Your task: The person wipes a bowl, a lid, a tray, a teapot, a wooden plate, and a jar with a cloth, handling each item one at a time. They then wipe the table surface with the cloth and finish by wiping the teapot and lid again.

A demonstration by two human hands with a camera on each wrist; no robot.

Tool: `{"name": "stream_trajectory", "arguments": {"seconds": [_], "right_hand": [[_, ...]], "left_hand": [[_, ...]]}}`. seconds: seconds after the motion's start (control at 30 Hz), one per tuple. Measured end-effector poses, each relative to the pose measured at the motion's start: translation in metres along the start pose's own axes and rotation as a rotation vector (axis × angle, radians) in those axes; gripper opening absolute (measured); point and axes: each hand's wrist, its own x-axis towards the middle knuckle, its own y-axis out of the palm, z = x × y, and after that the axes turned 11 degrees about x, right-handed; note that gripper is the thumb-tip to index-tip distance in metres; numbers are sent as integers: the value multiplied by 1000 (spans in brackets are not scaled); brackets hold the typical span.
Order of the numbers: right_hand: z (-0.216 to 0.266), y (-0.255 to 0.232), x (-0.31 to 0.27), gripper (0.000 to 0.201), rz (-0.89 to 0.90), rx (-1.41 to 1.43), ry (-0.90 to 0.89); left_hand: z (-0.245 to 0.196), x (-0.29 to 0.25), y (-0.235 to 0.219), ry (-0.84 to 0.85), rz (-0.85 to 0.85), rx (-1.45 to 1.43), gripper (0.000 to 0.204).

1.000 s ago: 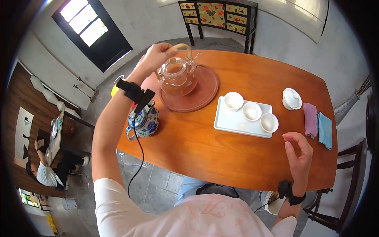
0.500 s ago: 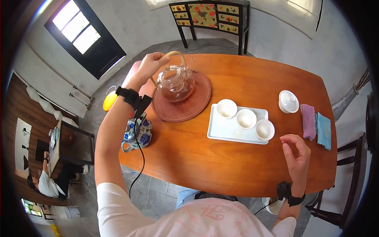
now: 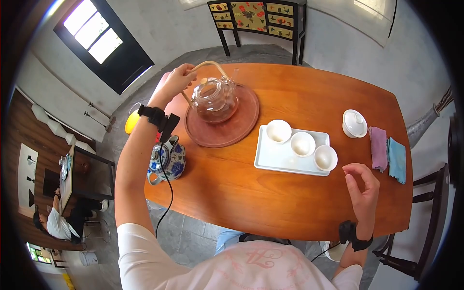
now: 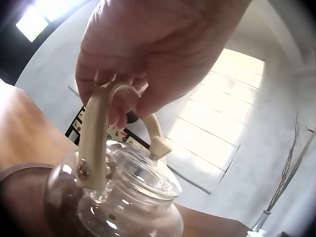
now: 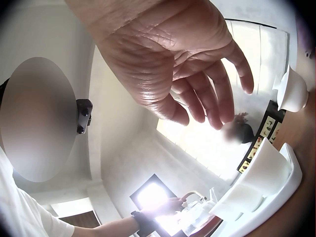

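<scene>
A glass teapot (image 3: 213,100) with amber tea stands on a round wooden tray (image 3: 239,128) at the table's far left. My left hand (image 3: 185,73) grips the left side of its pale arched handle (image 3: 209,65); in the left wrist view the fingers (image 4: 118,98) curl round the handle (image 4: 96,143) above the teapot's lid (image 4: 143,173). My right hand (image 3: 360,176) hovers over the table's front right with loosely curled fingers and holds nothing; the right wrist view shows its relaxed fingers (image 5: 207,94).
A white tray (image 3: 270,162) carries three white cups. A lidded white cup (image 3: 355,123) stands beyond it, with a purple cloth (image 3: 379,147) and a blue cloth (image 3: 397,159) at the right edge. A blue-and-white pot (image 3: 166,159) sits at the left edge.
The teapot has come down onto the round tray, and my left hand has slid to the handle's left side. The right hand has hardly moved.
</scene>
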Motion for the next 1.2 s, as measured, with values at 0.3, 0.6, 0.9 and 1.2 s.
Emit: {"name": "stream_trajectory", "arguments": {"seconds": [0.3, 0.6, 0.9, 1.2], "right_hand": [[-4, -1, -4, 11, -19, 12, 21], [-14, -7, -9, 9, -26, -35, -4], [-51, 12, 16, 42, 138, -329, -57], [-63, 31, 31, 44, 112, -333, 0]], "left_hand": [[28, -7, 1, -189, 328, 234, 45], [-24, -58, -1, 372, -186, 490, 36], [-120, -147, 91, 603, 163, 256, 43], [-136, -123, 142, 511, 258, 95, 62]]}}
